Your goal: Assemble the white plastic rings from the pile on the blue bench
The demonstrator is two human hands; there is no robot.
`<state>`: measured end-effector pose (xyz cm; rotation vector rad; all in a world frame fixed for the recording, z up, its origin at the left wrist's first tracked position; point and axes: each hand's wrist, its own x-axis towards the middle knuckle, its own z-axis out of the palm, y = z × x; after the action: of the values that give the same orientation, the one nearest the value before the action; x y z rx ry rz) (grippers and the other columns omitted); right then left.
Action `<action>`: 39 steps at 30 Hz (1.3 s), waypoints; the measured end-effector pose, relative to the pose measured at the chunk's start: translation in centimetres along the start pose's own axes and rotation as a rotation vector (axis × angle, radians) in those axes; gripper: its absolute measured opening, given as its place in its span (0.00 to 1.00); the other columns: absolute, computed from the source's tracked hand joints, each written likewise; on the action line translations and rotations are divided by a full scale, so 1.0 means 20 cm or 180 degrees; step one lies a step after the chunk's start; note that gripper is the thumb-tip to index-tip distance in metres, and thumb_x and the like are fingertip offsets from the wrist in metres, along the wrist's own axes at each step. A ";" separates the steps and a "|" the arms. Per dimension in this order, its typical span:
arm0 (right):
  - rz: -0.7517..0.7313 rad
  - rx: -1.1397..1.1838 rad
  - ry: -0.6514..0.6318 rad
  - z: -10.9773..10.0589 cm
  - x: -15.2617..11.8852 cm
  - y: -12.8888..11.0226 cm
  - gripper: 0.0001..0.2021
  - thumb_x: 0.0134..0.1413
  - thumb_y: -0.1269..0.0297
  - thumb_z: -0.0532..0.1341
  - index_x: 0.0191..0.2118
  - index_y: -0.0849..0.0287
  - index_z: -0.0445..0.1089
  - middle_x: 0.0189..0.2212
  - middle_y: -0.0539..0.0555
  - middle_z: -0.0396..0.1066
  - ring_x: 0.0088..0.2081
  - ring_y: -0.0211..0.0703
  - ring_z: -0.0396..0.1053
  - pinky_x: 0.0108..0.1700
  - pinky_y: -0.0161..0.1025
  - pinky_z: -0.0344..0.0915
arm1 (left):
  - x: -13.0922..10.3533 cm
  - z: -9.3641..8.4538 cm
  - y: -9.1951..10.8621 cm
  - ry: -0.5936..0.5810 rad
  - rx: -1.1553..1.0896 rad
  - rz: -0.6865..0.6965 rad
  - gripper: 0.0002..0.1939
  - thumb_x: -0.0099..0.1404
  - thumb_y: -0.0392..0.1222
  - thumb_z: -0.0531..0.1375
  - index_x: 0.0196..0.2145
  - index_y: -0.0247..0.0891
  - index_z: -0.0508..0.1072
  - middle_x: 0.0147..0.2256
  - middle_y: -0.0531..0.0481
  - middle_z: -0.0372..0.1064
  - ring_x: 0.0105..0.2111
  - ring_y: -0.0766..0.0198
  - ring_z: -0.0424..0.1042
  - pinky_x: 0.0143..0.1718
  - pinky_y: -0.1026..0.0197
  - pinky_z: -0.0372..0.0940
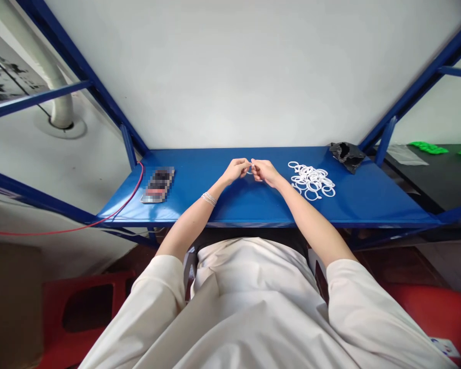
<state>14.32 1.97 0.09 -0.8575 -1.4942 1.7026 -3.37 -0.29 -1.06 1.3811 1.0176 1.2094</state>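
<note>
The fingers (247, 165) of both hands meet tip to tip over the middle of the blue bench (368, 205), pinched shut on a small white ring (249, 172) that barely shows between them. The left hand (236, 170) wears a bracelet (209, 199) at the wrist; the right hand (265, 171) sits just beside it. Near to the right lies a pile of white rings (312, 180), with a crumpled black bag (346, 154) farther right. A phone (158, 184) and red cable (130, 197) lie at the left end.
</note>
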 end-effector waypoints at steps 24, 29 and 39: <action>0.0184 -0.0462 -0.0013 0.04 -0.02 -0.01 0.33 0.74 0.50 0.69 0.19 0.54 0.56 0.14 0.43 0.49 0.16 0.29 0.42 0.15 0.30 0.44 | -0.04 0.06 0.03 -0.0296 -0.0144 -0.0343 0.24 0.73 0.37 0.64 0.19 0.38 0.63 0.18 0.61 0.46 0.18 0.76 0.43 0.21 0.67 0.43; 0.0009 -0.0648 0.0303 0.05 0.01 0.03 0.31 0.75 0.52 0.69 0.21 0.55 0.60 0.15 0.45 0.53 0.16 0.31 0.47 0.15 0.31 0.46 | -0.03 0.03 0.00 -0.0365 0.0101 -0.0278 0.25 0.74 0.39 0.63 0.19 0.39 0.60 0.18 0.58 0.51 0.19 0.74 0.46 0.22 0.66 0.44; -0.0259 -0.0689 0.0534 0.02 0.04 0.06 0.26 0.78 0.48 0.67 0.28 0.53 0.62 0.19 0.47 0.62 0.18 0.36 0.56 0.20 0.35 0.56 | -0.02 0.01 0.00 -0.0084 0.0411 -0.0078 0.17 0.71 0.34 0.58 0.22 0.39 0.67 0.19 0.53 0.64 0.17 0.70 0.57 0.22 0.62 0.50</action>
<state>13.49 2.28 -1.16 -1.0116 -1.5941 1.3918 -3.24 -0.63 -1.14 1.4764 1.1070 1.1208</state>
